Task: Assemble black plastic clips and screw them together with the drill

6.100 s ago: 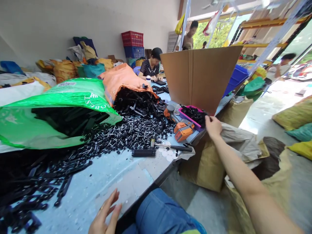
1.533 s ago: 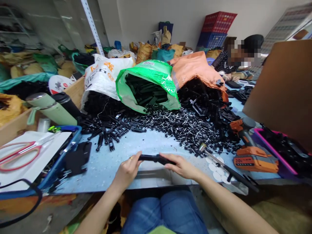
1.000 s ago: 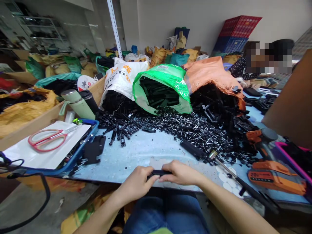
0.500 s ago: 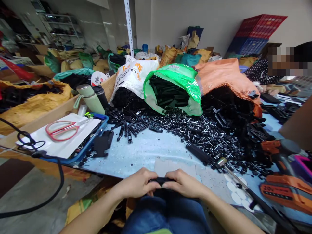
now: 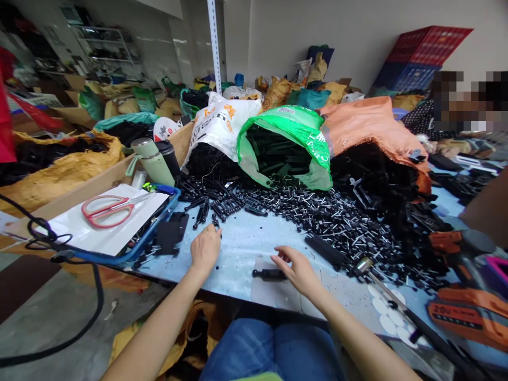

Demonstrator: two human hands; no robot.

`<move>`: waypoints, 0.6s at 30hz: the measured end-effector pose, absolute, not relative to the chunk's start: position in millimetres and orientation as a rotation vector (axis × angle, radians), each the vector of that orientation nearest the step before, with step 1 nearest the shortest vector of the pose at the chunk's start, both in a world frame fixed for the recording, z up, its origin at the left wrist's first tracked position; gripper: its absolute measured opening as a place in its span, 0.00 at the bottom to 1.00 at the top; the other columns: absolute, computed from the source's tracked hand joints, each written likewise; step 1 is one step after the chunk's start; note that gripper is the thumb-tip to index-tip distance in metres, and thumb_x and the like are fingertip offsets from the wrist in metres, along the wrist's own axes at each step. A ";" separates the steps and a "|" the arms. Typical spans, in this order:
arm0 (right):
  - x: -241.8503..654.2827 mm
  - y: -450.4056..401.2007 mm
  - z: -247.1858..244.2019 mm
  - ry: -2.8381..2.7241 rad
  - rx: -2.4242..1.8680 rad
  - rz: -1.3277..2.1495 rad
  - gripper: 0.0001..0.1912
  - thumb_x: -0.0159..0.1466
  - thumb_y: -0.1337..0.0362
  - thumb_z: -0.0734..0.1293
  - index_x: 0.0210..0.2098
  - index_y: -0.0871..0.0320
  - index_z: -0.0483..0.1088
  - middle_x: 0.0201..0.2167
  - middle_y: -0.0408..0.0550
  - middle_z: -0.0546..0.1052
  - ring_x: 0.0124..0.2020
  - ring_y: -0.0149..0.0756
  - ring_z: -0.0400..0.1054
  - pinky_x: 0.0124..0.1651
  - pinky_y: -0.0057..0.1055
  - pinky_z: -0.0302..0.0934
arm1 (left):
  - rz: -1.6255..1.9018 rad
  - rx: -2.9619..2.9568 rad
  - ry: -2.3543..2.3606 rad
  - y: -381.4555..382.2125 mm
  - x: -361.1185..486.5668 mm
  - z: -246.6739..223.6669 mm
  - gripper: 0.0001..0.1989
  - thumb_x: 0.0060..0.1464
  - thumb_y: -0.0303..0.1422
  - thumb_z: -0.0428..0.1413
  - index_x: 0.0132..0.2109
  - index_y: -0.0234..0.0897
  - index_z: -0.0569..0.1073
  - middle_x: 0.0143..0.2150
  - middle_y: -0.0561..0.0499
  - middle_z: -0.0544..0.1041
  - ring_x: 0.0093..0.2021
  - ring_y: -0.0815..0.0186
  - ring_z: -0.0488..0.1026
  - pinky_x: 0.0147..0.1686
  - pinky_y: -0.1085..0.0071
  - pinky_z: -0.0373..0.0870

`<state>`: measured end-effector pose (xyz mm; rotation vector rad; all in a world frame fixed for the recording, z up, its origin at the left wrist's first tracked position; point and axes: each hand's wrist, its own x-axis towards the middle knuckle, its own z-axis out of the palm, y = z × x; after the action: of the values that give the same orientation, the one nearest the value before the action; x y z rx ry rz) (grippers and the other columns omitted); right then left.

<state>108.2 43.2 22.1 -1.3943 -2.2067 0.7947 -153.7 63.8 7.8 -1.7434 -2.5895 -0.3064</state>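
My left hand (image 5: 205, 247) reaches across the table to the near edge of a spread of black plastic pieces (image 5: 230, 203). Its fingers are curled around a small black plastic piece (image 5: 216, 224), which is mostly covered by the hand. My right hand (image 5: 296, 267) hovers at the grey mat (image 5: 273, 293) with its fingers apart. Under and beside those fingers lies a black plastic part (image 5: 270, 274) with a rounded knob at its left end. A long black ribbed part (image 5: 324, 251) rests farther right, by a heap of black-headed metal pins (image 5: 337, 217).
Bags in white (image 5: 226, 124), green (image 5: 286, 114) and orange (image 5: 361, 119) spill black parts at the back. A blue tray (image 5: 174, 198) carries paper and red scissors (image 5: 107, 210) at left. A driver bit (image 5: 363, 265) and an orange power tool (image 5: 460, 312) lie right. Another person sits beyond.
Both hands were together at the table's front edge around a black part. That part now lies on the mat. My left hand has gone forward and left to the pieces; my right hand has opened.
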 end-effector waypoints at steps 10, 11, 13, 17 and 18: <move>71.0 51.8 6.7 -2.018 -1.277 1.174 0.20 0.62 0.50 0.60 0.46 0.57 0.65 0.29 0.45 0.73 0.29 0.32 0.66 0.33 0.28 0.58 | -0.271 -1.856 -2.714 68.9 -143.2 14.0 0.16 0.58 0.37 0.46 0.45 0.27 0.67 0.38 0.36 0.74 0.41 0.53 0.73 0.38 0.64 0.66; 72.0 53.0 5.8 -1.933 -1.257 1.275 0.21 0.62 0.49 0.59 0.46 0.58 0.64 0.28 0.45 0.72 0.28 0.31 0.65 0.31 0.27 0.58 | -0.337 -2.025 -2.629 57.0 -135.7 14.6 0.15 0.59 0.36 0.46 0.47 0.30 0.66 0.39 0.39 0.74 0.41 0.56 0.73 0.39 0.65 0.66; 73.7 56.1 6.3 -1.771 -1.187 1.516 0.22 0.61 0.46 0.59 0.41 0.60 0.64 0.24 0.43 0.70 0.23 0.29 0.64 0.26 0.25 0.57 | -0.588 -2.464 -2.359 31.2 -118.7 16.5 0.14 0.59 0.36 0.47 0.49 0.34 0.64 0.42 0.43 0.74 0.43 0.59 0.72 0.40 0.68 0.66; 77.9 56.7 18.2 -1.763 -1.045 1.793 0.24 0.60 0.45 0.59 0.23 0.60 0.61 0.13 0.37 0.62 0.15 0.23 0.55 0.19 0.22 0.50 | -1.180 -2.930 -2.020 -1.3 -96.8 29.1 0.14 0.55 0.38 0.52 0.47 0.38 0.65 0.44 0.48 0.73 0.43 0.63 0.70 0.42 0.71 0.64; 79.4 54.7 22.2 -1.811 -1.018 1.809 0.24 0.60 0.46 0.59 0.21 0.60 0.61 0.13 0.38 0.62 0.15 0.22 0.54 0.19 0.22 0.48 | -1.252 -2.974 -2.048 -3.9 -95.5 33.6 0.13 0.54 0.38 0.53 0.45 0.38 0.67 0.41 0.49 0.73 0.41 0.64 0.70 0.40 0.72 0.64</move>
<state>79.4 54.7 22.2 -1.0176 -1.8111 1.8087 -95.5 -3.9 33.6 -2.9739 -2.0477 -1.2520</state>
